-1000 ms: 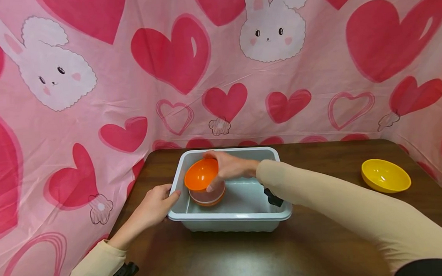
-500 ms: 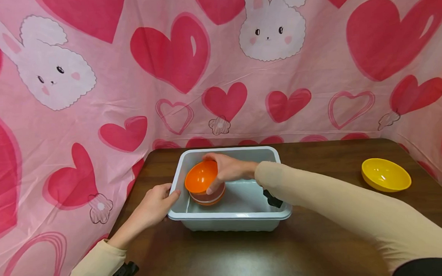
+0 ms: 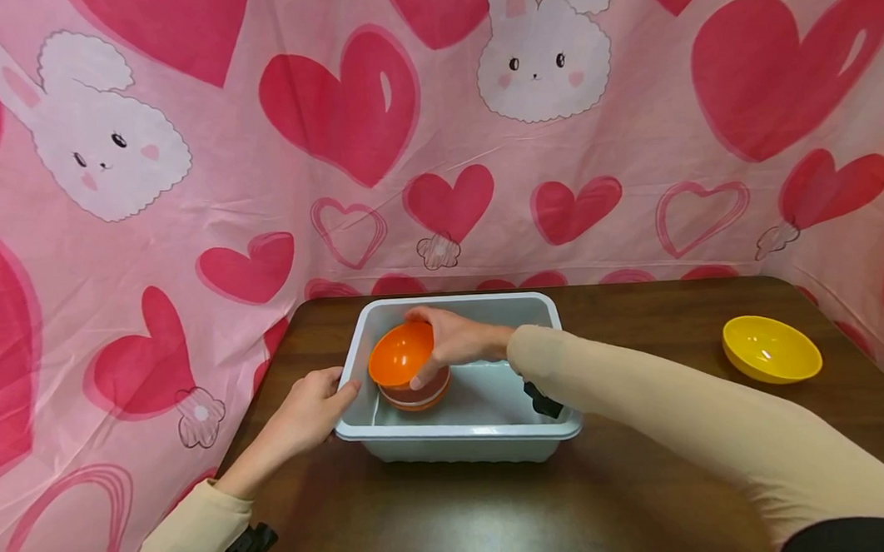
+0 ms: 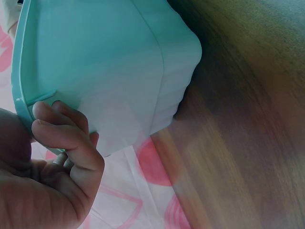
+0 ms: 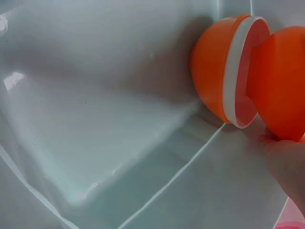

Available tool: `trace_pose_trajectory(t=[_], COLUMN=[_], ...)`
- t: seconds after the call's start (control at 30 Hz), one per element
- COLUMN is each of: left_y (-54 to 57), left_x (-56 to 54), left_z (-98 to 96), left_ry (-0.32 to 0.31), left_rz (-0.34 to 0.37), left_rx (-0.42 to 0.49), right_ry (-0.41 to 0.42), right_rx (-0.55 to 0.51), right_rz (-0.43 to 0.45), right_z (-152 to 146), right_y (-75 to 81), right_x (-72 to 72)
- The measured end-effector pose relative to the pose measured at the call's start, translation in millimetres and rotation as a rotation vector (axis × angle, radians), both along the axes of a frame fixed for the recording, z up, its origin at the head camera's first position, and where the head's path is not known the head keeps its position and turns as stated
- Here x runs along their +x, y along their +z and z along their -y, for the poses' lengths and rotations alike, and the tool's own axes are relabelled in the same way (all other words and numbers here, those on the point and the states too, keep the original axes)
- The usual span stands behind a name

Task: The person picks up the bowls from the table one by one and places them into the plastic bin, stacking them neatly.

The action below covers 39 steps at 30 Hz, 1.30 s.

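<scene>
My right hand (image 3: 456, 338) grips an orange bowl (image 3: 400, 357) by its right side, tilted with its inside facing up. It hangs inside the grey-white plastic basin (image 3: 465, 432), close over a nested stack of bowls at the basin's left end. That stack has an orange bowl (image 5: 208, 67) outermost, a white bowl (image 5: 233, 78) in it and a pink inside surface (image 5: 244, 102); the held bowl overlaps its mouth. My left hand (image 3: 310, 408) holds the basin's left rim, thumb on top; in the left wrist view its curled fingers (image 4: 71, 138) show below the rim.
A yellow bowl (image 3: 772, 350) sits at the right of the dark wooden table (image 3: 648, 482). A pink cloth (image 3: 435, 143) with hearts and rabbits hangs behind and to the left. My right sleeve (image 3: 658, 390) crosses over the basin's right rim.
The orange bowl in my right hand has sunk slightly toward the stack, mostly in the first half second. My left hand keeps its hold on the basin rim.
</scene>
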<state>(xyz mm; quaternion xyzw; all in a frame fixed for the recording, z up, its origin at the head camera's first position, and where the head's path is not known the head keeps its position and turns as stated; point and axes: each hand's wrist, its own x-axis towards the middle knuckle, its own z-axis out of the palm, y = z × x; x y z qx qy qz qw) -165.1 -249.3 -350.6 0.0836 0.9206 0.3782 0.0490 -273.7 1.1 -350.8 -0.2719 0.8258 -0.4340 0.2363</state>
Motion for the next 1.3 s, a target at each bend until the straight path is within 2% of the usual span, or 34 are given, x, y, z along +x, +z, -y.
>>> trace_pose_trajectory(t=[0.57, 0.87, 1.1, 1.3], left_y=[0.4, 0.3, -0.9, -1.2], left_x=[0.8, -0.7, -0.5, -0.1], left_z=[-1.3, -0.8, -0.6, -0.2], left_ry=[0.004, 0.000, 0.000, 0.000], left_rz=[0.002, 0.003, 0.017, 0.002], left_rx=[-0.007, -0.007, -0.014, -0.012], right_ry=[-0.014, -0.023, -0.033, -0.056], right_rx=[0.041, 0.055, 0.051, 0.041], right_rz=[-0.012, -0.056, -0.025, -0.025], right_z=[1.6, 2.5, 2.7, 3.3], right_y=[-4.8, -6.3, -9.5, -15.1], right_x=[0.7, 1.7, 3.0, 3.7])
